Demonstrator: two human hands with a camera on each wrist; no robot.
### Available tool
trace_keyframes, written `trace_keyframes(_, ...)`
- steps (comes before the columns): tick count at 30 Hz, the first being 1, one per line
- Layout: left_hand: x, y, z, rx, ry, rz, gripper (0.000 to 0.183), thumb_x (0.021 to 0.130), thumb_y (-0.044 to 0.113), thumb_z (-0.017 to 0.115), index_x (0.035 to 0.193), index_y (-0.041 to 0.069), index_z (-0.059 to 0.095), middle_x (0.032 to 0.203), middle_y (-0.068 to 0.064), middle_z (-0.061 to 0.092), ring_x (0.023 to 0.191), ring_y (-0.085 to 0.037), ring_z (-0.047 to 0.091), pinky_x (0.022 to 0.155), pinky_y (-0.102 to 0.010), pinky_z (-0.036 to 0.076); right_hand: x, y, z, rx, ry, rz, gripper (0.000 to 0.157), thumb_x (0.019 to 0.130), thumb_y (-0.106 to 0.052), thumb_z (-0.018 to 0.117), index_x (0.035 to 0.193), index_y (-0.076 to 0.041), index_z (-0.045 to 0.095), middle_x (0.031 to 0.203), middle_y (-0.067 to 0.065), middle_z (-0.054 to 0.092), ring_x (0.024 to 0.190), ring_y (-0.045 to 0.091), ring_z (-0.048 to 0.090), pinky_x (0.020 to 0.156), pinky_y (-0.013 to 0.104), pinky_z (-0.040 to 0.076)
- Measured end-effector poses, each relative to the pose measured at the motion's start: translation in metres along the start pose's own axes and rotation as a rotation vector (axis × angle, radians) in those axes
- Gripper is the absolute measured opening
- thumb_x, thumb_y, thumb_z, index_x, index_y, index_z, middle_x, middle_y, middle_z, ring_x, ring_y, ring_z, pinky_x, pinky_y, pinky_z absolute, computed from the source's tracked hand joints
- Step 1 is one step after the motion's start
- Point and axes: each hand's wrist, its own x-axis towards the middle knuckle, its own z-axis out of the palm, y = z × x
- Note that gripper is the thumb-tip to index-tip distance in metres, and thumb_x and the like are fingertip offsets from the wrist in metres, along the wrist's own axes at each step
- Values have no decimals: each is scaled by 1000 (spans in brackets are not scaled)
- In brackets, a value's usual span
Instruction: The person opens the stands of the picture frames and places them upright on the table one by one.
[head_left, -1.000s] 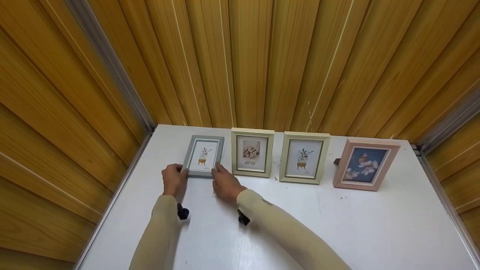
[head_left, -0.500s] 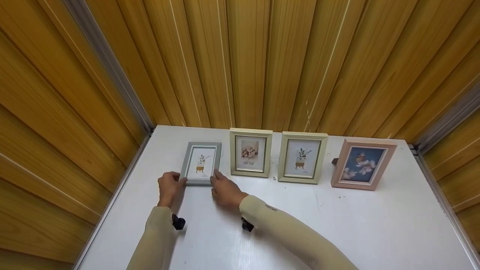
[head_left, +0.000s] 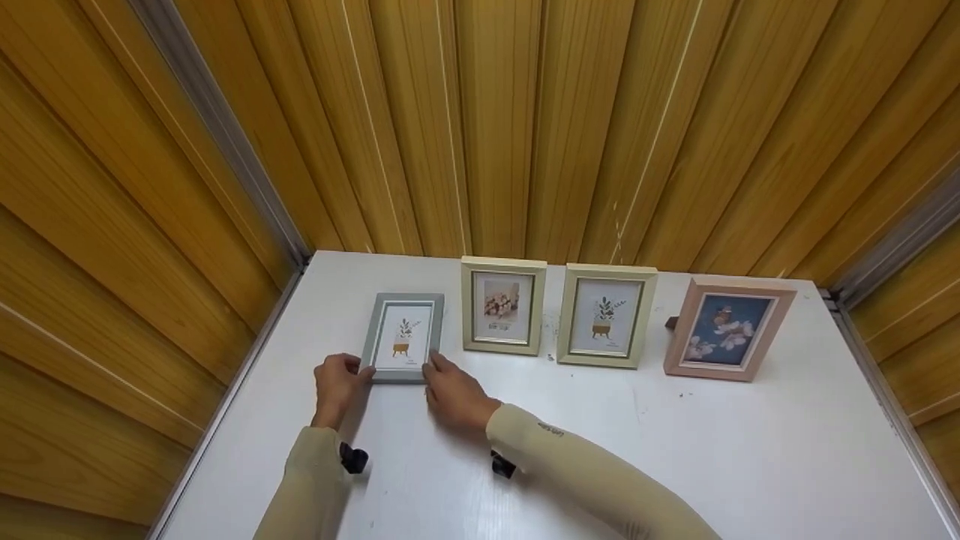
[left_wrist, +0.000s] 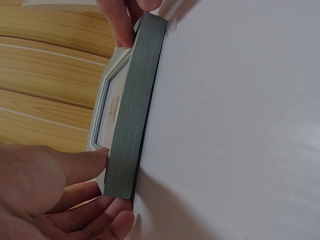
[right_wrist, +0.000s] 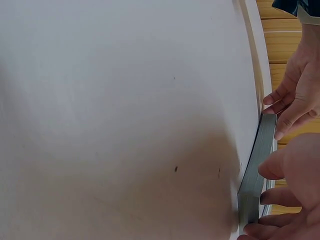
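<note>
A grey-green picture frame [head_left: 397,375] with a potted-plant print lies low at the white table, its picture facing up. At its near left corner my left hand [head_left: 339,385] pinches it; in the left wrist view the thumb is on the front rim and fingers [left_wrist: 112,217] reach around the underside. My right hand [head_left: 459,394] grips the near right corner, thumb against the near side in the right wrist view. The frame's near side [left_wrist: 135,110] is right at the tabletop. Its back is hidden.
Two cream picture frames [head_left: 501,346] [head_left: 607,358] stand upright right of the grey-green one. Farther right stands a pink picture frame [head_left: 709,371] with a blue flower print. Wood-panelled walls [head_left: 495,135] rise behind the white table [head_left: 585,450].
Both hands have drawn the grey-green picture frame toward me along the table, away from the back wall, keeping their grip on its near corners. The other frames stay where they were.
</note>
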Motion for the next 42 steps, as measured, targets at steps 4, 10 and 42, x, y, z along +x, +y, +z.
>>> trace_keyframes(4,0,1,-3,5,-16,-24,32,88,9,79,111,-12,70,100,-24,71,91,-35,68,82,-48,56,6,0,1,81,67,42,29,102,-6,56,127,6,64,137,25,60,125,37,61,104,42,50)
trace_keyframes(10,9,6,-5,-6,-29,-60,43,93,17,74,123,-13,65,111,-30,70,100,-39,71,87,-50,57,24,1,1,203,154,149,44,99,-5,54,141,9,52,135,25,61,126,36,60,107,41,48)
trace_keyframes(42,31,20,6,47,-48,-130,31,88,9,75,113,-10,71,100,-22,73,80,-27,68,72,-40,56,73,7,0,311,163,652,12,90,-10,76,94,1,73,78,8,70,65,17,57,58,33,50)
